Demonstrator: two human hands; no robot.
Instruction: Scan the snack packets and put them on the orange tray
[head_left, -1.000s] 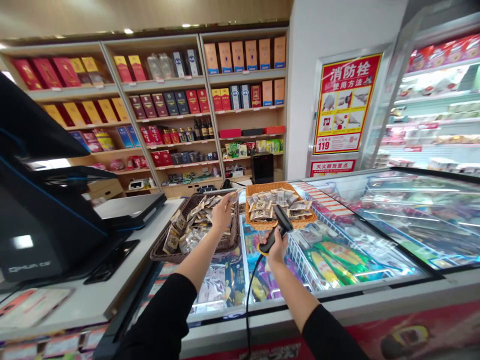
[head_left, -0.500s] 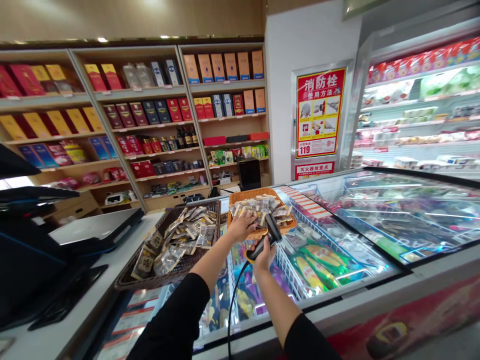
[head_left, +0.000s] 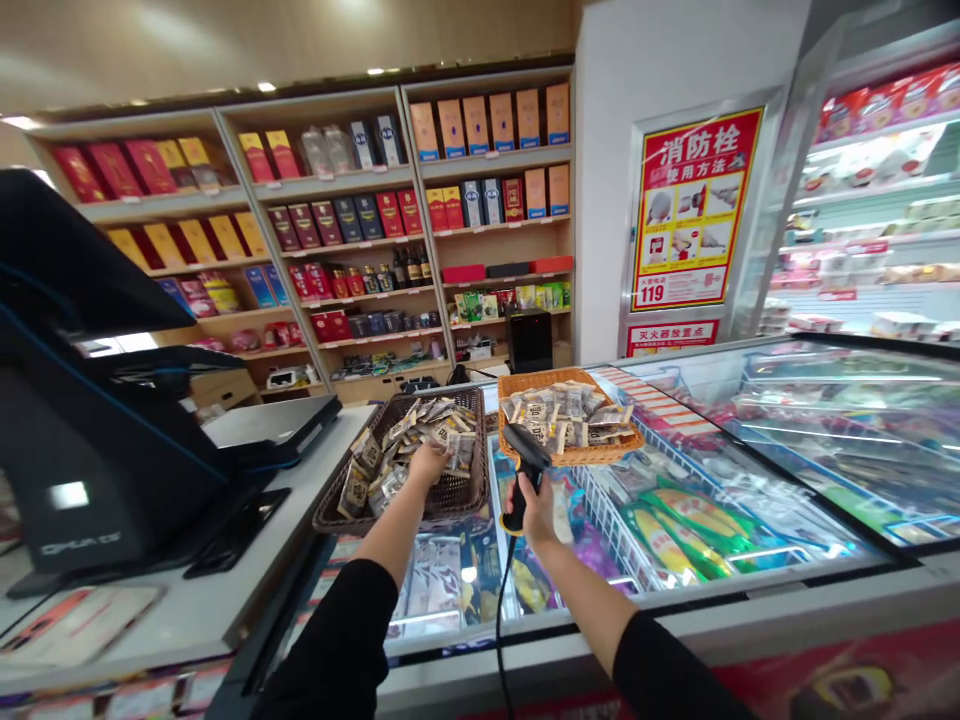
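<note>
My left hand (head_left: 429, 466) reaches into a dark brown wicker basket (head_left: 457, 493) standing on the freezer's glass lid. Its fingers curl around a small snack packet (head_left: 452, 449) in the pile of such packets. My right hand (head_left: 537, 512) grips a black corded barcode scanner (head_left: 523, 456), head tilted up and to the left, toward the dark basket. Just behind the scanner is an orange wicker basket (head_left: 574, 456) heaped with similar packets (head_left: 562, 408). Both arms wear black sleeves.
A black till terminal (head_left: 90, 450) and a flat device (head_left: 270, 425) stand on the white counter (head_left: 187, 600) at left. A glass-topped chest freezer (head_left: 750, 460) spreads right. Shelves of boxed goods (head_left: 360, 210), a red poster (head_left: 694, 205) and a chilled display (head_left: 877, 200) stand behind.
My left hand went from the dark basket to the orange one and has come back to the dark one. The scanner swung from pointing right to pointing left. The view panned.
</note>
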